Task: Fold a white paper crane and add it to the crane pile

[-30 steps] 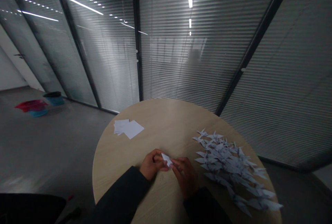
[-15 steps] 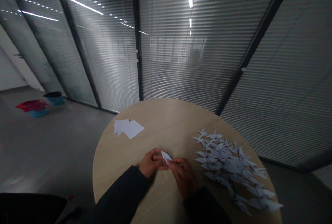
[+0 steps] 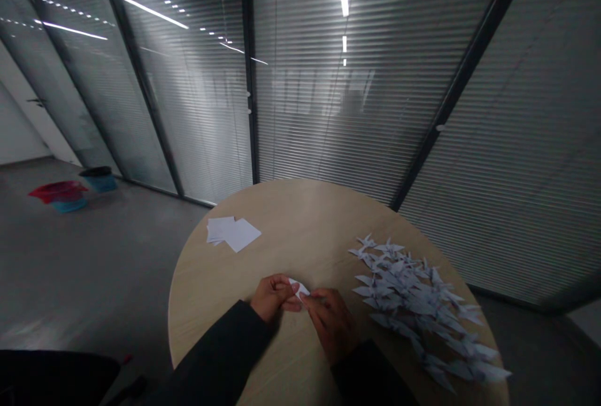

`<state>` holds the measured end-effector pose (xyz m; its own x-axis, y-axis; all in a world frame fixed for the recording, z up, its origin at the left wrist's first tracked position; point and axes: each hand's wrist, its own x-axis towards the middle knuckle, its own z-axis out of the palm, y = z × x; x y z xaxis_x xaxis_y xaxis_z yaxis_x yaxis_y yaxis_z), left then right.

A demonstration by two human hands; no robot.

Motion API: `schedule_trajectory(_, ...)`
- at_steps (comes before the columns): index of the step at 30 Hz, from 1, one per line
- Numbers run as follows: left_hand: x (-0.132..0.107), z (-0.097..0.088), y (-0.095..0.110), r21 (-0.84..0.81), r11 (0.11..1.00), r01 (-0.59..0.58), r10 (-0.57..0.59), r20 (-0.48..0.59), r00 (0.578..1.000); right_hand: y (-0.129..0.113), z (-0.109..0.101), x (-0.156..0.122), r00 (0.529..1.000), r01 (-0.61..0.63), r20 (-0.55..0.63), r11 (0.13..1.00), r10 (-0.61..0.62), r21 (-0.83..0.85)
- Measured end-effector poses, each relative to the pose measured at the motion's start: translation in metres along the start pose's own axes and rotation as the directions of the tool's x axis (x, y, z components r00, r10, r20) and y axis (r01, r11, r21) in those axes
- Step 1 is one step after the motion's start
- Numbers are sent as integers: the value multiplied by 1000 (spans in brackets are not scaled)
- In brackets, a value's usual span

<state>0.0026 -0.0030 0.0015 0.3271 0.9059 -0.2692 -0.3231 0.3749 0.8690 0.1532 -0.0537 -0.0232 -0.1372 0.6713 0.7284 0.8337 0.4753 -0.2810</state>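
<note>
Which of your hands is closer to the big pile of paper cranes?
Right. The right hand is beside the paper cranes, a little apart, on their left. The left hand is farther away, beyond the right hand, and the folded paper lies between both hands.

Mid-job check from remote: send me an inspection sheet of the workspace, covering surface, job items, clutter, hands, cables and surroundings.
surface: round pale wood-grain table
job's things: small folded white paper between the hands; loose square white sheets on the far side of the table; heap of folded paper cranes on the right
clutter: dark object low on the left, off the table, too dark to identify
hands: left hand and right hand both grip the folded paper with their fingers; dark sleeves
cables: nothing seen
surroundings: glass partition with slatted blinds; on the grey floor, a red item on a blue tub and a black-rimmed blue bin
</note>
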Motion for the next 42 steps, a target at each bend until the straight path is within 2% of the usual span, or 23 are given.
schedule_trajectory(4, 0, -1, 1, 6, 1000, 19, -19, 18, 1000, 0, 2, -2, 1000, -3, 5, 999, 3, 36)
schedule_trajectory(9, 1, -2, 0, 33, 997, 64, -67, 93, 993, 3, 4, -3, 1000, -23, 9, 998, 23, 66)
schedule_trajectory(16, 4, -5, -4, 67, 996, 54, -59, 84, 995, 10, 3, -5, 1000, 0, -8, 992, 1, 130)
schedule_trajectory(19, 5, -4, -5, 67, 998, 16, -20, 64, 998, 13, 4, -6, 996, -83, -29, 981, 90, 177)
schedule_trajectory(21, 3, -2, -4, 66, 997, -34, 30, 58, 998, 14, 3, -4, 978, -204, 1, 953, 209, 223)
schedule_trajectory(25, -2, 3, -3, 87, 993, -78, 65, 144, 987, 14, -2, 2, 891, -453, 125, 832, 437, 319)
schedule_trajectory(29, -4, 4, -3, 147, 986, -74, 44, 199, 979, 13, -3, 6, 828, -560, 233, 728, 510, 395)
schedule_trajectory(32, -3, 3, -3, 181, 980, -78, 45, 181, 983, 11, 0, 5, 811, -582, 244, 697, 531, 418)
schedule_trajectory(34, -3, 3, -3, 191, 979, -70, 39, 163, 986, 11, 2, 3, 819, -570, 218, 714, 530, 406)
schedule_trajectory(36, -2, 3, -4, 189, 980, -55, 29, 137, 990, 11, 4, 1, 853, -519, 176, 770, 491, 371)
schedule_trajectory(39, -2, 3, -5, 170, 985, -41, 22, 114, 993, 13, 6, -2, 929, -370, 93, 881, 359, 296)
schedule_trajectory(42, -2, 3, -4, 154, 988, -25, 8, 107, 994, 15, 5, -3, 974, -225, 8, 955, 228, 192)
